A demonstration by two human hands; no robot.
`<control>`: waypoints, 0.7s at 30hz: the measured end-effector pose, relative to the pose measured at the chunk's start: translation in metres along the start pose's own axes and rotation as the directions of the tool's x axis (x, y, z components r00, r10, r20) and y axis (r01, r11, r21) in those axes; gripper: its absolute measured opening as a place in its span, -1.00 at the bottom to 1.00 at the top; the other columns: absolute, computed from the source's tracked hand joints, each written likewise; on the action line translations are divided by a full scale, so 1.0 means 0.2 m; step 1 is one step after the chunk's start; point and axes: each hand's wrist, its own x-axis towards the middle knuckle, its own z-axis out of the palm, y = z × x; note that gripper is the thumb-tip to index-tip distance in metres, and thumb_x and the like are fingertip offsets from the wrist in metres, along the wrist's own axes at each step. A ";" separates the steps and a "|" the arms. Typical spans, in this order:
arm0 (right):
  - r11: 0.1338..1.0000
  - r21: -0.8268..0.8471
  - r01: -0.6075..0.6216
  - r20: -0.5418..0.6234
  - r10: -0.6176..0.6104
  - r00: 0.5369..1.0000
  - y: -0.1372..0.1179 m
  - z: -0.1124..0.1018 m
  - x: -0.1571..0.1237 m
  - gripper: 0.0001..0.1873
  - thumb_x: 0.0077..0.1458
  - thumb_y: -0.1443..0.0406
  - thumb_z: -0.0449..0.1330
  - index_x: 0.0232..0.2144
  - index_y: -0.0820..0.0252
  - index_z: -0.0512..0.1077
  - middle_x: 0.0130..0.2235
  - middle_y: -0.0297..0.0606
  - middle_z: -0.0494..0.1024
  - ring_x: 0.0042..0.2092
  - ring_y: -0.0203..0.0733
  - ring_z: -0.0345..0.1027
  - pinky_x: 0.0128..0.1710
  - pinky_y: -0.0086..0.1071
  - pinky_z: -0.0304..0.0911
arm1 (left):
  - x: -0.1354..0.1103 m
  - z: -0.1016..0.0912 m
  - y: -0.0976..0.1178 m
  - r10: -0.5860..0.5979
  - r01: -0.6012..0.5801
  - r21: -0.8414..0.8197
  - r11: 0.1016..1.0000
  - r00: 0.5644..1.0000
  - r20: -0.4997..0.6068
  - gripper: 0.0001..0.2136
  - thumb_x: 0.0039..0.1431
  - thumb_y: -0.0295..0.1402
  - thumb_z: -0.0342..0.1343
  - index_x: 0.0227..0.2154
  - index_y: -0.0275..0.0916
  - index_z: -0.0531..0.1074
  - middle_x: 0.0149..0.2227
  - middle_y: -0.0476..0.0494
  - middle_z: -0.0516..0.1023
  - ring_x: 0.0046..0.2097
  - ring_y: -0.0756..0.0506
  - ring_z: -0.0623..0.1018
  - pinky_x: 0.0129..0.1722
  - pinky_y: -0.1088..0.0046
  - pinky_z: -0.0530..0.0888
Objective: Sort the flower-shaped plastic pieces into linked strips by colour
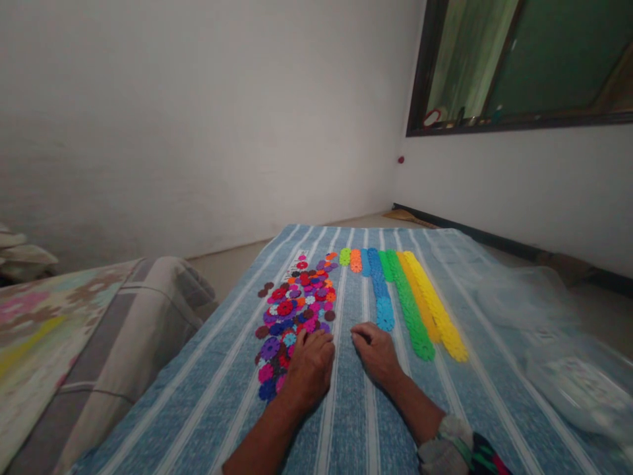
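My left hand [310,366] rests at the right edge of a mixed pile of flower-shaped plastic discs [285,308]. Its fingers are curled down, and whatever lies under them is hidden. My right hand [376,351] lies on the striped cloth, fingers bent and closed, just below the light blue discs [384,313] that end a blue row [378,277]. Anything inside that hand is out of sight. To its right run overlapping rows of green discs [410,310], orange-yellow discs [425,307] and yellow discs [442,313]. Short lime [345,256] and orange [355,260] stacks sit at the far end.
A blue striped cloth [198,389] covers the table. Clear plastic bags [578,376] lie along its right side. Fabric-covered furniture [148,316] stands at the left. Behind are a white wall [222,119] and a dark-framed window [539,59].
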 end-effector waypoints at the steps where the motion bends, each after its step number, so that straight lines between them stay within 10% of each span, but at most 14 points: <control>1: 1.000 -0.002 0.001 0.001 -0.001 1.000 0.00 0.00 0.00 -0.76 0.05 0.30 0.09 -0.41 0.18 0.57 -0.35 -0.19 0.61 -0.27 -0.13 0.48 -0.20 -0.32 0.31 | 0.01 -0.01 0.01 -0.002 0.002 -0.002 1.000 1.000 0.008 -0.76 0.24 -0.53 -0.08 -0.28 -0.22 0.51 -0.08 -0.21 0.60 0.04 -0.23 0.51 0.16 -0.08 0.27; 11: 0.999 0.032 0.007 -0.001 -0.007 1.000 0.01 -0.01 -0.01 -0.75 0.05 0.25 0.10 -0.39 0.19 0.57 -0.36 -0.20 0.60 -0.28 -0.12 0.49 -0.22 -0.31 0.34 | 0.23 -0.19 -0.06 -0.163 0.164 0.012 0.986 0.963 0.217 -0.78 0.21 -0.43 0.00 -0.15 -0.24 0.50 -0.02 -0.26 0.56 0.08 -0.25 0.47 0.15 0.04 0.29; 21: 1.000 0.008 0.008 0.006 -0.008 1.000 0.01 -0.02 -0.03 -0.75 0.07 0.24 0.10 -0.38 0.17 0.57 -0.35 -0.21 0.61 -0.27 -0.12 0.49 -0.23 -0.30 0.34 | 0.22 -0.09 -0.10 -0.167 0.172 0.002 0.985 0.957 0.237 -0.74 0.19 -0.41 0.03 -0.07 -0.18 0.47 0.08 -0.24 0.53 0.16 -0.28 0.43 0.20 -0.06 0.22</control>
